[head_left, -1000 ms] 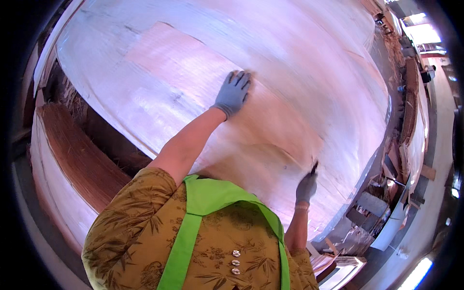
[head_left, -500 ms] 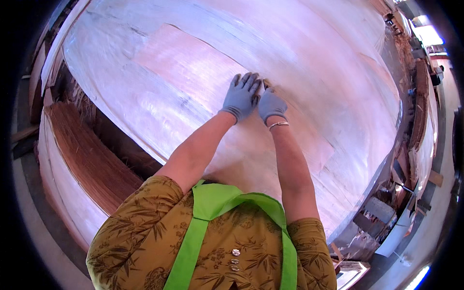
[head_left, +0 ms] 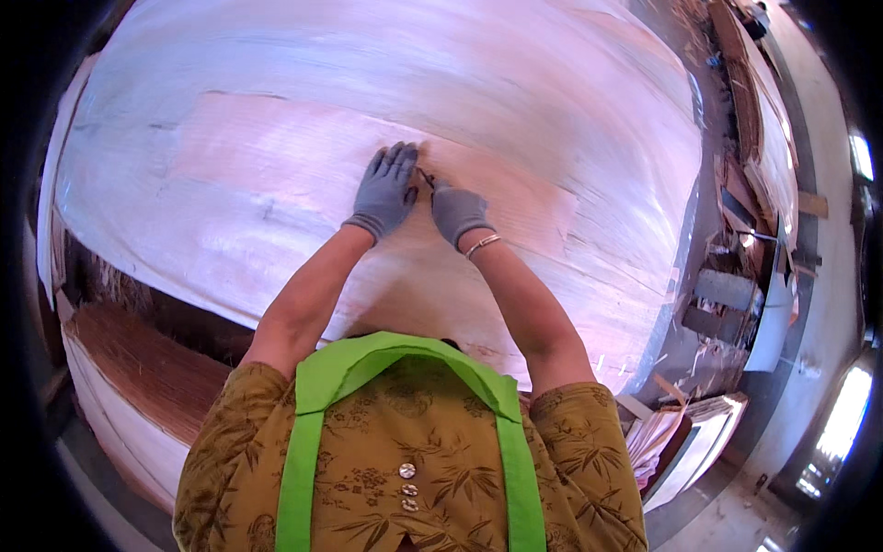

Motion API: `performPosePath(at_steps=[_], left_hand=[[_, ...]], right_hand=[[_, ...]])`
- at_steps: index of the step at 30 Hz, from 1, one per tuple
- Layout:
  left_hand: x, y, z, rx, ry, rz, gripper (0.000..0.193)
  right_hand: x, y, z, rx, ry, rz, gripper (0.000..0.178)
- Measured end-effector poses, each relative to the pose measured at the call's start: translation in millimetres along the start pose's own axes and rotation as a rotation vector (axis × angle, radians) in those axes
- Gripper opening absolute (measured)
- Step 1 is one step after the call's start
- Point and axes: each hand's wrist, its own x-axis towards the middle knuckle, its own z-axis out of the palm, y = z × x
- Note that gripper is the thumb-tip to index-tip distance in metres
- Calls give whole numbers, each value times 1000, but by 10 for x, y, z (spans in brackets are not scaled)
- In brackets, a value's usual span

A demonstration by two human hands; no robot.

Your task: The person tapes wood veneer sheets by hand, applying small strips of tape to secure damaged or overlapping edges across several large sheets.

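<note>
A pinkish rectangular strip of wood veneer (head_left: 267,147) lies on a large pale veneer sheet (head_left: 515,83). My left hand (head_left: 386,191), in a grey glove with darkened fingertips, presses flat on the strip, its fingers stretched out toward the strip's far edge. Just right of it, my gloved right hand (head_left: 458,213) is closed around a small, dark, thin tool (head_left: 425,177), perhaps a knife. The tool's tip points toward the left fingertips. Most of its handle is hidden in my grip, and whether the tip touches the veneer I cannot tell.
A thick stack of brown veneer sheets (head_left: 147,368) stands at the near left. More stacked sheets (head_left: 759,120) line the right side. Grey blocks (head_left: 725,290) and scraps lie beyond the sheet's right edge, with panels (head_left: 704,432) at the near right.
The whole view has turned and shifted, so both hands appear further left. My right hand is tilted more to the left, and its tool shows more clearly. The left hand stays flat.
</note>
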Motion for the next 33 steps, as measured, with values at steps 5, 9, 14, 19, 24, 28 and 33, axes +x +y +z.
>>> performPosePath(at_steps=[5, 9, 14, 19, 24, 28, 33], left_hand=[[53, 78, -76, 101, 12, 64, 53], [76, 109, -116, 83, 38, 69, 48], [85, 151, -127, 63, 12, 69, 50], [98, 145, -116, 74, 12, 76, 50], [102, 152, -124, 110, 21, 65, 48], [103, 138, -130, 75, 29, 75, 50], [97, 130, -109, 74, 27, 69, 51]], right_hand=[[-395, 491, -88, 9, -108, 19, 22], [-707, 1121, -137, -45, -180, 8, 21], [-1005, 1795, -194, -160, -206, 33, 19], [-1153, 2357, -209, -267, -284, -31, 19], [-1314, 2654, -239, -226, -234, 6, 19], [-1373, 2819, -153, -259, -229, 37, 19], [-1442, 2918, -18, -351, -165, 6, 19]])
